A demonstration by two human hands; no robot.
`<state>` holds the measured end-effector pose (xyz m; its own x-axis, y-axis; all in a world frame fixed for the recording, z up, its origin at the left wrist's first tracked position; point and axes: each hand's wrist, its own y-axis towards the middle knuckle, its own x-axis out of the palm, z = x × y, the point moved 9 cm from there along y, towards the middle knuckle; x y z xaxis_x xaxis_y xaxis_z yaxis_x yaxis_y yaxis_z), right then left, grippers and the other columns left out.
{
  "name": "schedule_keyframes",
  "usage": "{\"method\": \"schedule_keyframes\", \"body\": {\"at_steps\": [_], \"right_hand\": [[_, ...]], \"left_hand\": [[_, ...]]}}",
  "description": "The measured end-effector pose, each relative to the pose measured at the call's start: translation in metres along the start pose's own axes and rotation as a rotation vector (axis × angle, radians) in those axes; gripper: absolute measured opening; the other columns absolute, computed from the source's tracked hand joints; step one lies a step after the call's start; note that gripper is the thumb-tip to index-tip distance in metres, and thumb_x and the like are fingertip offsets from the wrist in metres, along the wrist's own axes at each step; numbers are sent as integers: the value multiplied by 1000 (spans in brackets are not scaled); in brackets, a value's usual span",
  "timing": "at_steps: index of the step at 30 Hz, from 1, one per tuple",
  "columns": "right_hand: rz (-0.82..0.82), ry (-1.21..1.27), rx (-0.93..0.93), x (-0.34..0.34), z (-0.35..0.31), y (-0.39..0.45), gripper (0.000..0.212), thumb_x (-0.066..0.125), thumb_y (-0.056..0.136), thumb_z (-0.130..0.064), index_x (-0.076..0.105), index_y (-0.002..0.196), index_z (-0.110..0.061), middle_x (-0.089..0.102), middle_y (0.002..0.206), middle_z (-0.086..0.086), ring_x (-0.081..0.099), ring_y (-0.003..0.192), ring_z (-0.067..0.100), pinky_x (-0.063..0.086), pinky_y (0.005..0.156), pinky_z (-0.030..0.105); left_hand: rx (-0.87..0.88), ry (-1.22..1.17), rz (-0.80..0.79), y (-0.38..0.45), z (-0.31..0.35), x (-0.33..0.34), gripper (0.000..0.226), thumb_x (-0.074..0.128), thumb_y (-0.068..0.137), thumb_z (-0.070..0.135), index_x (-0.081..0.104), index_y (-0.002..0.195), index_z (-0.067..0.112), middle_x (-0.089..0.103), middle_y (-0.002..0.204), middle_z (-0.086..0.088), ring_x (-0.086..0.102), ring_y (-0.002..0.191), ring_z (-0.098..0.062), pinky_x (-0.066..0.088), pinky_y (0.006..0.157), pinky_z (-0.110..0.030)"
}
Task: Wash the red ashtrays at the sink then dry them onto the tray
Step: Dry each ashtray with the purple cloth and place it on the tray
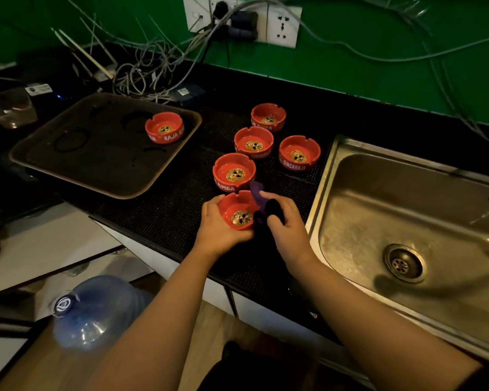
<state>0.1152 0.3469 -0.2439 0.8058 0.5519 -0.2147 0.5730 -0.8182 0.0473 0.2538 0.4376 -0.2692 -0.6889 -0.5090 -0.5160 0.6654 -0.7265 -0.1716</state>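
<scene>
My left hand [219, 228] grips a red ashtray [235, 208] at the counter's front edge, tilted toward me. My right hand [284, 221] holds a dark purple-and-black cloth [261, 203] pressed against that ashtray's right rim. Several more red ashtrays stand on the black mat: one just behind [234, 172], one further back [253, 143], one to the right [299, 152], and the farthest [268, 117]. Another ashtray [164, 127] sits on the brown tray [102, 182] at the left.
The steel sink [378, 210] with its drain [404, 263] lies at the right. A tangle of cables and wall sockets [283, 25] runs along the green wall. A glass [12, 108] stands far left. A blue water jug [96, 309] sits on the floor below.
</scene>
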Motion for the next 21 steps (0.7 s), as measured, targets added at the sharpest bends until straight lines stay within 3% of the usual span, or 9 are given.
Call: {"method": "schedule_keyframes", "body": {"at_steps": [2, 4, 6, 9, 12, 15, 18, 21], "right_hand": [[13, 105, 23, 0, 0, 4, 44, 45, 80, -10, 64, 113, -33, 58, 120, -1, 54, 113, 5, 41, 101, 20], [59, 360, 251, -2, 17, 17, 39, 42, 85, -11, 66, 111, -25, 67, 111, 7, 62, 102, 18, 49, 91, 34], [87, 616, 473, 3, 29, 20, 35, 41, 90, -15, 65, 116, -13, 68, 102, 14, 64, 91, 27, 52, 80, 37], [82, 776, 634, 18, 27, 1, 32, 42, 94, -22, 62, 113, -7, 67, 90, 14, 66, 78, 25, 57, 70, 34], [8, 818, 667, 30, 17, -14, 37, 39, 98, -25, 69, 93, -4, 72, 86, 15, 70, 80, 24, 56, 75, 35], [-8, 795, 653, 21, 12, -4, 38, 40, 98, -28, 69, 89, -7, 72, 77, 12, 70, 72, 22, 56, 74, 36], [1, 774, 669, 21, 15, -4, 38, 42, 97, -32, 66, 110, -5, 72, 91, 15, 71, 81, 25, 57, 74, 37], [-16, 808, 686, 31, 19, -22, 37, 41, 99, -28, 60, 123, -8, 70, 110, 16, 69, 98, 27, 56, 77, 35]], "left_hand": [[-4, -104, -65, -5, 2, 3, 93, 91, 58, 21, 40, 135, 21, 37, 134, 2, 46, 115, -8, 37, 99, -22], [-7, -234, -179, -14, 8, 12, 87, 91, 59, 21, 43, 132, 24, 45, 132, 1, 51, 113, -7, 42, 97, -21], [-50, -394, -244, -22, 14, 22, 86, 89, 60, 20, 43, 132, 27, 51, 127, 3, 55, 109, -6, 46, 91, -19], [-121, -640, -142, -23, 18, 29, 98, 91, 45, 33, 42, 130, 28, 57, 124, 0, 61, 108, -11, 50, 87, -23], [-162, -737, -71, -20, 18, 30, 102, 91, 50, 30, 36, 136, 25, 59, 124, -1, 62, 108, -12, 51, 84, -23], [-130, -720, -201, -25, 27, 36, 102, 90, 54, 32, 33, 139, 26, 56, 124, 1, 60, 112, -12, 50, 89, -24], [-161, -764, -209, -28, 29, 44, 95, 86, 58, 36, 36, 137, 24, 59, 120, 1, 61, 108, -11, 50, 87, -24], [-219, -882, -108, -25, 26, 47, 96, 90, 52, 42, 38, 132, 26, 63, 120, -7, 66, 106, -20, 52, 93, -37]]}}
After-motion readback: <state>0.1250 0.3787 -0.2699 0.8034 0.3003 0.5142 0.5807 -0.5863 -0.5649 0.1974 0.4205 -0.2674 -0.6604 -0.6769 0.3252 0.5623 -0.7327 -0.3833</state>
